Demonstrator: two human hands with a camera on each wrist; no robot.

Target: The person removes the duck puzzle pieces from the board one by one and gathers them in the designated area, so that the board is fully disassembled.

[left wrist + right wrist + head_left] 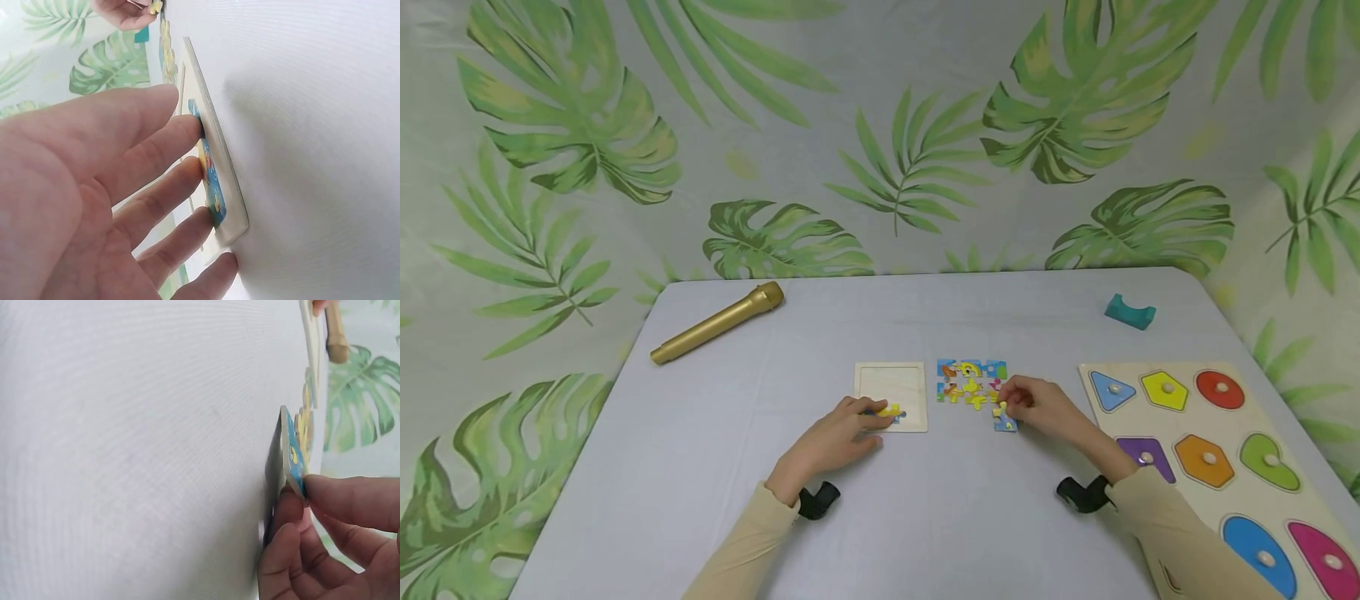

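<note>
My left hand [838, 435] rests on a square wooden puzzle frame [889, 379]. In the left wrist view, its fairly straight fingertips touch blue and yellow puzzle pieces [214, 181] lying along the frame's near side. My right hand [1043, 408] pinches a blue and yellow puzzle piece [292, 453] between thumb and finger; in the right wrist view that piece is tilted, with one edge off the cloth. Just beyond it, right of the frame, lies a group of joined or closely set puzzle pieces [970, 369] with a yellow animal picture.
A gold microphone [718, 323] lies at the back left. At the back right sits a small teal curved block [1130, 312]. A wooden board [1206, 417] with knobbed coloured shapes covers the right side, partly under my right forearm. Leaf-patterned cloth [910, 167] hangs behind the table.
</note>
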